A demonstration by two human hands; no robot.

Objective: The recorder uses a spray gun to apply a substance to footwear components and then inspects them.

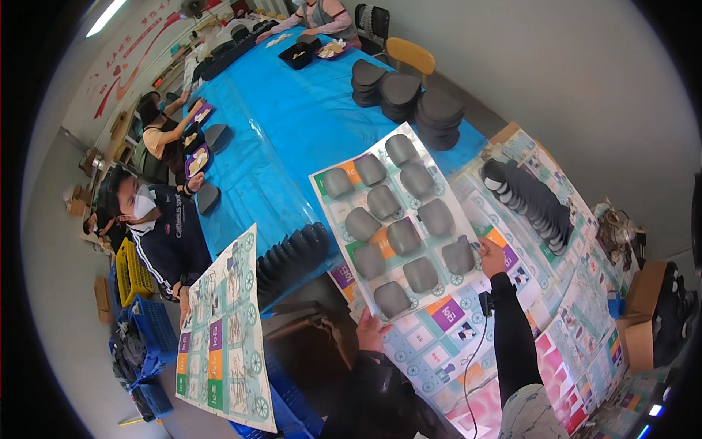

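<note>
1. Blue plastic-covered table (274, 110) behind; stacked dark pads (441, 113) along its edge, black curved pieces (292, 256) lined up left.
2. Co-worker (164, 227) at left holds second board (227, 329).
3. Flat printed board (446, 284), held in front, carries matte grey rounded-square pads (404, 236).
4. Left hand (373, 335) pinches its near edge, right hand (493, 258) its right edge; fingers partly hidden underneath.

Twelve grey pads (404, 237) lie between the edges of one of two held boards (437, 290), and one blue table (278, 139) carries three dark stacks (439, 117) by its right edge.
</note>
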